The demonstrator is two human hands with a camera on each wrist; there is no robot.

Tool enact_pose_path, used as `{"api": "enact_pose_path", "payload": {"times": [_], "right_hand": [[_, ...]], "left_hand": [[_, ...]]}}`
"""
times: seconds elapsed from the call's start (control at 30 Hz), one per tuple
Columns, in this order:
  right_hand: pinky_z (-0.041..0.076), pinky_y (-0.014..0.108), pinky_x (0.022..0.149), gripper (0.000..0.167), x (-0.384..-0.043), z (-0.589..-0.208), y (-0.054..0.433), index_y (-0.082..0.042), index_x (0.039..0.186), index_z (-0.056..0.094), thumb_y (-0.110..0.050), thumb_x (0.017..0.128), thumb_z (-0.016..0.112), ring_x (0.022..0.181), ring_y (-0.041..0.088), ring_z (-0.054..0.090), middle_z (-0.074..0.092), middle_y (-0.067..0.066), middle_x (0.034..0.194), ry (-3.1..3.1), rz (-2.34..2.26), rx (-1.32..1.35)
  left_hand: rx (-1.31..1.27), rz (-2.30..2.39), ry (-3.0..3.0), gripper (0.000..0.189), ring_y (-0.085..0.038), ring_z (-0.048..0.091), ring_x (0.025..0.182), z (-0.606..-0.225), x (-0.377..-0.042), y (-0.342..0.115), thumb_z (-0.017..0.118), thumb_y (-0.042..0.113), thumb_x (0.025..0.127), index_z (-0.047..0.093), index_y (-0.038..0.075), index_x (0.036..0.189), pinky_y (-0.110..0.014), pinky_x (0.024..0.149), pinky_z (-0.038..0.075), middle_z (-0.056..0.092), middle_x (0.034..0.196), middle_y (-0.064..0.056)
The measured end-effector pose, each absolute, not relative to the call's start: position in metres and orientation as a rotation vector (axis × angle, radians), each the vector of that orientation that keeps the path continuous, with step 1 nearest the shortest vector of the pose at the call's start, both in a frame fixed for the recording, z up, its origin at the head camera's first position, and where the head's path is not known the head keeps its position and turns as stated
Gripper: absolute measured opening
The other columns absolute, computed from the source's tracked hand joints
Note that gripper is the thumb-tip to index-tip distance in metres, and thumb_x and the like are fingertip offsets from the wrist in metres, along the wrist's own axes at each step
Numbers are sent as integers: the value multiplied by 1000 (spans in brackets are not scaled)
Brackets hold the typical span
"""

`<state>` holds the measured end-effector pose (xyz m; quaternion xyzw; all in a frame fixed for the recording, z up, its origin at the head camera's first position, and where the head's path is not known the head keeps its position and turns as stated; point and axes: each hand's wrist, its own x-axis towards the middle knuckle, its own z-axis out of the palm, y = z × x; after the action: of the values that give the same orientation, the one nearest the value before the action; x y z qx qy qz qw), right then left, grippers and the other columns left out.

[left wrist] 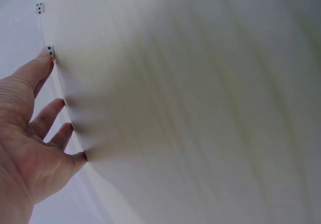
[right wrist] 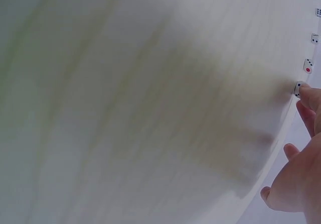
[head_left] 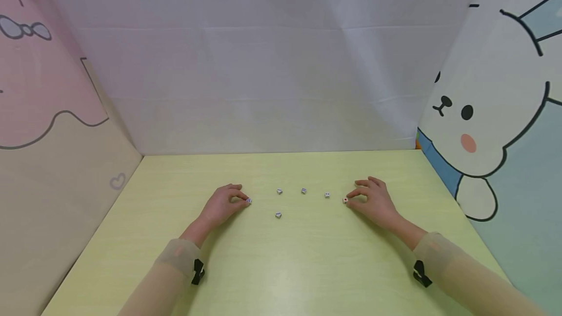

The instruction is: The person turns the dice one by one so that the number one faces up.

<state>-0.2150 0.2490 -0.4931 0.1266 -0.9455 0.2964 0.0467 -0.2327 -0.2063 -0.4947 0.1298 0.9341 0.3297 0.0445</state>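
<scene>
My left hand (head_left: 224, 205) pinches a small white die (head_left: 249, 201) between thumb and index finger on the table. In the left wrist view the thumb covers part of this die (left wrist: 50, 52), while the other fingertips reach down to the tabletop. On the other side, my right hand (head_left: 373, 201) holds a second die (head_left: 345, 200) by thumb and forefinger; its dark pips show in the right wrist view (right wrist: 297, 89). Between the hands lie a die (head_left: 279, 191), another die (head_left: 304, 191) and a die (head_left: 327, 195), roughly in a row. One more die (head_left: 278, 215) sits nearer to me.
The pale yellow wooden table (head_left: 298, 267) ends at a whitish cloth backdrop (head_left: 272, 87). A pink and cream panel (head_left: 52, 87) stands along the left side, and a panel with a cartoon rabbit (head_left: 496, 87) along the right.
</scene>
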Motion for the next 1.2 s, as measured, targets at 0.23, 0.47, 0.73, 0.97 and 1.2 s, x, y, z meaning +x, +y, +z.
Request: {"api": "enact_pose_path", "payload": {"times": [0.23,0.47,0.73,0.97,1.2], "right_hand": [[22,66,115,11,-216,-494,248,-14,97,82,-23,89,81,142,53,25,56,26,140,-2876,903,405],[21,66,115,8,-216,-494,247,-15,93,81,-22,88,82,142,53,26,58,26,138,-2871,885,416],[21,66,116,10,-219,-492,248,-15,93,81,-25,89,82,143,53,25,57,26,140,-2891,885,378],[20,67,116,15,-223,-486,247,-13,94,82,-27,90,81,144,52,22,55,25,143,-2909,908,313],[19,66,116,15,-230,-479,243,-11,95,81,-25,91,79,144,53,23,55,27,142,-2893,910,327]], "left_hand": [[395,1017,2858,14,-42,35,146,-495,-233,-206,76,26,95,81,17,104,-59,119,25,53,150,-17],[400,1016,2858,13,-43,36,145,-493,-232,-205,76,25,95,80,17,103,-60,119,26,53,149,-18],[401,1004,2861,13,-43,36,145,-494,-233,-206,76,25,95,80,16,104,-60,119,26,53,149,-18],[394,1018,2853,13,-43,36,146,-495,-234,-206,77,26,94,81,17,103,-60,119,25,53,150,-18],[409,1018,2860,12,-44,36,145,-494,-232,-206,76,25,94,80,17,103,-60,119,26,53,149,-19]]}}
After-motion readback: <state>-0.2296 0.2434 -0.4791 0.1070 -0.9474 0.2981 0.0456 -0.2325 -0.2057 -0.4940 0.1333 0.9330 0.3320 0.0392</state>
